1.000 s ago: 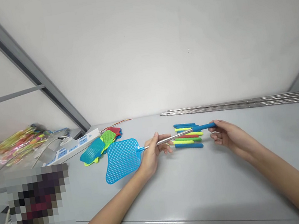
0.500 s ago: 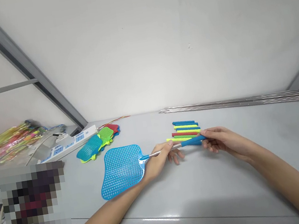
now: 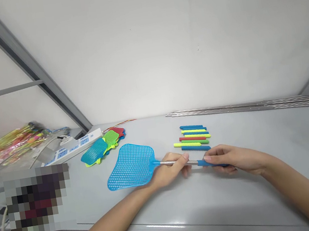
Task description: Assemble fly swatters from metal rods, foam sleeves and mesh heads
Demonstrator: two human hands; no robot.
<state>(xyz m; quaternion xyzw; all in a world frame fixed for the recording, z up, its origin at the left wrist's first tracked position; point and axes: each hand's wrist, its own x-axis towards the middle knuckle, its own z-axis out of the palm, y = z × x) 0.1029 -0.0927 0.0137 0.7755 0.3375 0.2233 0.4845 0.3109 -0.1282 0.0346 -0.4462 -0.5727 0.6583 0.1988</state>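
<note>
Fly swatter [image 3: 132,166] held over the counter [image 3: 244,199], we pinched its metal rod [image 3: 191,162] with the fingers of our left hand [image 3: 169,170] and its blue handle [image 3: 201,163] with those of our right hand [image 3: 231,158], near the coloured sticks [image 3: 192,138].

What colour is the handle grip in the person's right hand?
The handle grip in the right hand is blue, shown best in the head view.

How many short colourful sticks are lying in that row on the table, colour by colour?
Blue sticks: 3
Yellow sticks: 3
Red stick: 1
Green stick: 1
Total: 8
</note>
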